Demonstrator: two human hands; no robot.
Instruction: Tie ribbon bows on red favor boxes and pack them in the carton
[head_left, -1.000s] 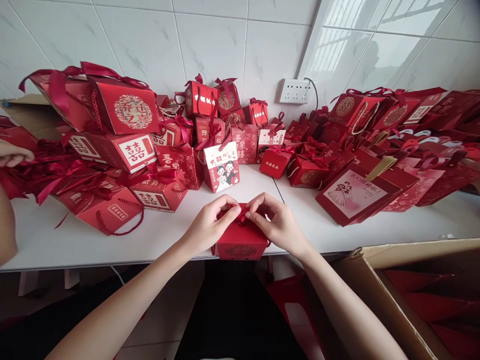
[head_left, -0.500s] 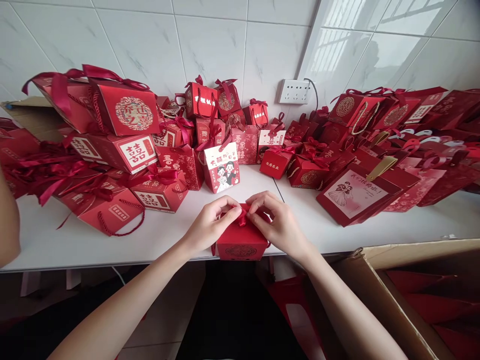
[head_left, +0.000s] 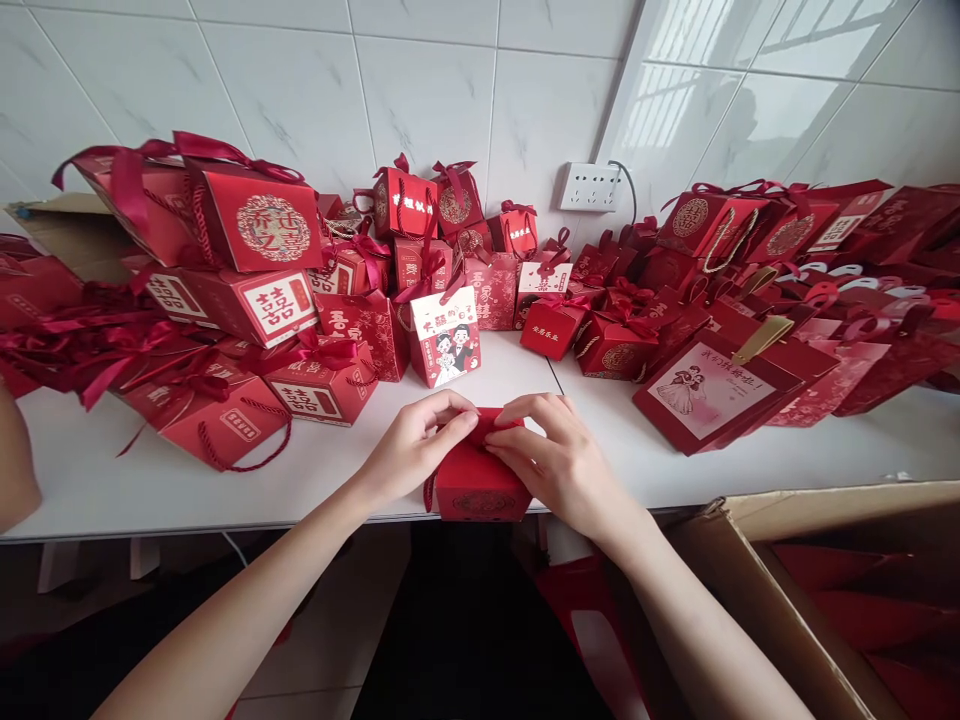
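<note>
A small red gift box (head_left: 484, 490) with a round dark emblem on its front stands at the table's front edge, between my hands. My left hand (head_left: 420, 440) is closed in a pinch at the upper left of the box, thumb against forefinger on the red ribbon on its lid. From the right, my right hand (head_left: 551, 450) pinches the same ribbon near the middle of the lid. Most of the ribbon is hidden by my fingers. A twisted red cord hangs at the box's left side.
Stacked red gift boxes (head_left: 259, 220) crowd the left. A white-fronted box (head_left: 448, 335) with a cartoon couple stands straight ahead. Red gift bags (head_left: 697, 390) fill the right. An open cardboard carton (head_left: 832, 492) sits at lower right. Someone's arm (head_left: 15, 460) shows at far left.
My right hand has shifted slightly left and down over the lid, its fingertips now lower at the ribbon's centre. The small loop seen between my hands is now mostly covered. My left hand barely moved.
</note>
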